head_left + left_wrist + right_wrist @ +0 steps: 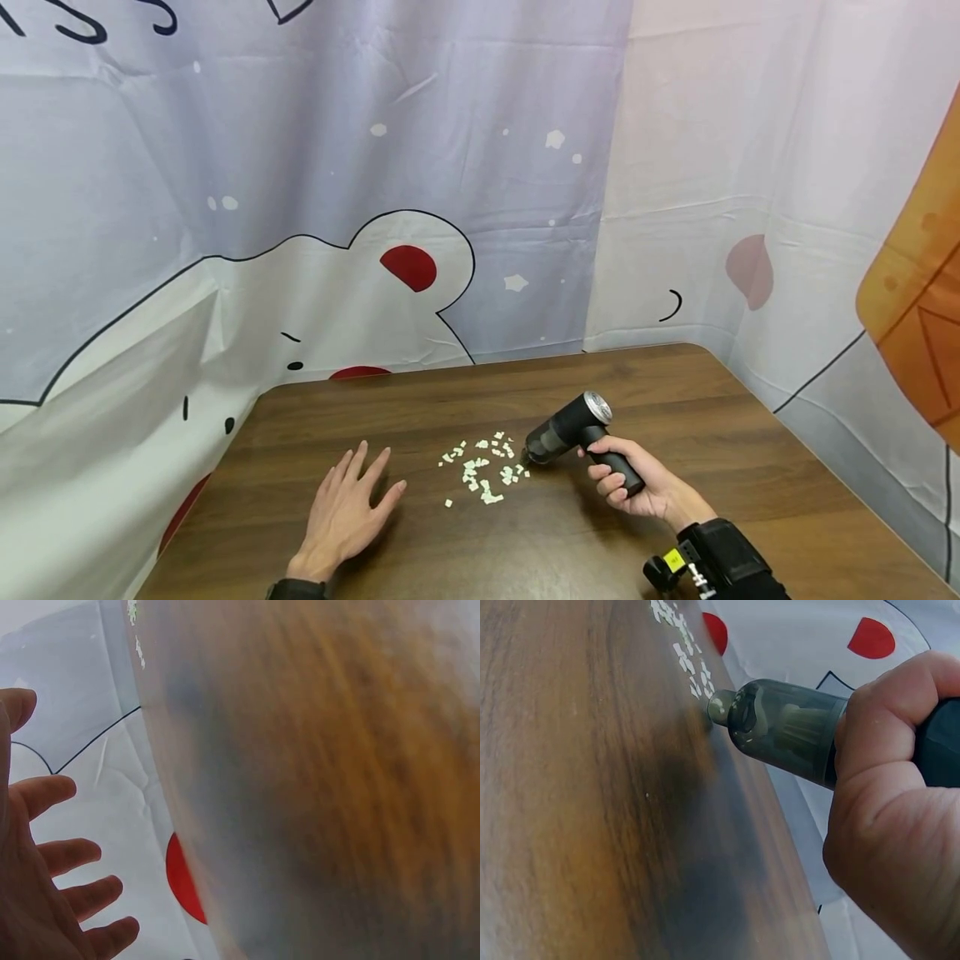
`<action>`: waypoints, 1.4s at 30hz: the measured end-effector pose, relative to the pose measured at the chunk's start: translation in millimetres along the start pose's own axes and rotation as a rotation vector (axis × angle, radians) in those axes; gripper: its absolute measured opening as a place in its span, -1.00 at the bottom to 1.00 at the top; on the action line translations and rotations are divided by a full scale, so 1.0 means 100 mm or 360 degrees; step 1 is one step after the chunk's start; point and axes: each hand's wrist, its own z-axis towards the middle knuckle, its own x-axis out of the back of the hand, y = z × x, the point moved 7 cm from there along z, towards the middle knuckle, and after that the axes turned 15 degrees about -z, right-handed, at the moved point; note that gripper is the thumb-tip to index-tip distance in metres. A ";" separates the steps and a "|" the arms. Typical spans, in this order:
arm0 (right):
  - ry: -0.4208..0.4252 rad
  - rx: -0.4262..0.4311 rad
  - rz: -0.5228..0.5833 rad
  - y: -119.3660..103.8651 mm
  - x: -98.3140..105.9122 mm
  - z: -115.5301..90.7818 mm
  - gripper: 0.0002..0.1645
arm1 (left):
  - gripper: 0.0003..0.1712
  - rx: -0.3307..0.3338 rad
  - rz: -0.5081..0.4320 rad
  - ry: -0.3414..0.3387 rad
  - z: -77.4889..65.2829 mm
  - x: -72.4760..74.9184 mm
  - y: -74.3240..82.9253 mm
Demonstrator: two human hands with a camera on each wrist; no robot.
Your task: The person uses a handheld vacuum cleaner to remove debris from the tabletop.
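My right hand (633, 479) grips the handle of a black handheld vacuum cleaner (567, 429). The vacuum is tilted, its nozzle down by the right edge of a scatter of small pale paper scraps (483, 468) on the table. In the right wrist view, a clear dust cup (787, 727) shows a ribbed filter inside, and the nozzle tip is beside the scraps (682, 652). Left of the scraps, my left hand (347, 510) hovers or rests with fingers spread, holding nothing; contact with the table cannot be told. The left wrist view shows those fingers (71, 855) apart.
The brown wooden table (420, 408) has rounded far corners. A printed cloth (525, 208) with cartoon figures hangs behind it and along both sides. A black band with a small device (720, 558) is strapped on my right wrist.
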 end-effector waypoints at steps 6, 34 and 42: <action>-0.0031 -0.0011 -0.0017 0.02 0.00 -0.04 -0.73 | -0.21 0.0011 -0.0014 -0.0024 0.01 -0.02 0.01; -0.0051 -0.0035 -0.0014 0.11 -0.11 0.00 -0.73 | -0.25 -0.0026 0.0010 0.0036 -0.02 0.01 0.00; -0.0031 -0.0067 -0.0038 0.12 -0.14 0.06 -0.74 | -0.25 -0.0019 0.0014 0.0035 -0.02 0.02 0.01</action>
